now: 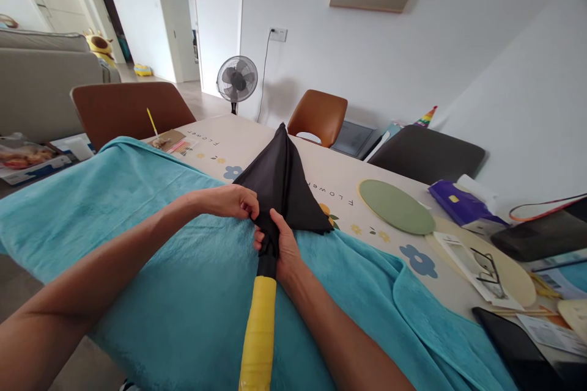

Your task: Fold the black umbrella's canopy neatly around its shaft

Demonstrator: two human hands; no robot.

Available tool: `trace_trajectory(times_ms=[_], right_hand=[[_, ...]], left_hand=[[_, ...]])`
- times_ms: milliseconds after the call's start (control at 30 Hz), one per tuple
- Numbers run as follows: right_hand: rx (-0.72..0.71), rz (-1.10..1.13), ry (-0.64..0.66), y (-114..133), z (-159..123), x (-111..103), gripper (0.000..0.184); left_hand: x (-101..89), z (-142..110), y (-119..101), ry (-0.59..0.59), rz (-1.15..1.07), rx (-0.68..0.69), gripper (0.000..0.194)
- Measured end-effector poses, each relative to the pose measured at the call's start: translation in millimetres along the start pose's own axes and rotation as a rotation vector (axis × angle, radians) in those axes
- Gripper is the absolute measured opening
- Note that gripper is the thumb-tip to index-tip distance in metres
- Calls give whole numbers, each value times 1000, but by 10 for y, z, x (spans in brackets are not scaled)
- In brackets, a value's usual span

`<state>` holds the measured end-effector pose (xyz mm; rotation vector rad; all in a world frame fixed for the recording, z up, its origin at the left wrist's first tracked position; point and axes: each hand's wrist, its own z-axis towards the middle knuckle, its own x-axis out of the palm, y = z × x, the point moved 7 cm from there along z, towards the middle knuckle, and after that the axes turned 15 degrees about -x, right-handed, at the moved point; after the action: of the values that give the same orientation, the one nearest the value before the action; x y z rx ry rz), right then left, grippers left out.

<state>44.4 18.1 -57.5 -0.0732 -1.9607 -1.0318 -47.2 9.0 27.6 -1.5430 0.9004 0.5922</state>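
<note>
A black umbrella (275,177) with its canopy folded down loosely lies over the table, tip pointing away from me. Its handle (259,330), wrapped in yellow, comes back toward me. My right hand (282,244) is wrapped around the black shaft and gathered cloth just above the yellow wrap. On the left edge of the canopy, my left hand (241,201) pinches a bit of the black fabric with bent fingers. A turquoise blanket (183,293) spreads beneath both forearms and the handle.
The table (293,153) carries a green oval placemat (397,206), glasses (488,272), a purple tissue pack (463,198) and a black phone (516,348) on the right. Brown chairs (318,115) and a fan (237,78) stand beyond. A yellow stick (152,122) rises at the left.
</note>
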Motion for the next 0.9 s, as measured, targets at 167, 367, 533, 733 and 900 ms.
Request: trace_trajectory(times_ms=[167,367,533,733,900], right_hand=[[0,-8,4,-1,3,4,24],[34,-51,-20,-4,-34,5,23],[24,-37,-20,-15,-17,-10,25],[12,-17,-28,-5,-18,-13,23],[11,-8,-46,2,-28,-14,24]], left_hand=[[12,2,23,23,33,-44,21],[63,39,228,140,-106,-184,20],[-14,64,194,-72,25,-170,25],[148,156,65,-276,327,-25,5],[207,187,188,-216,340,-64,14]])
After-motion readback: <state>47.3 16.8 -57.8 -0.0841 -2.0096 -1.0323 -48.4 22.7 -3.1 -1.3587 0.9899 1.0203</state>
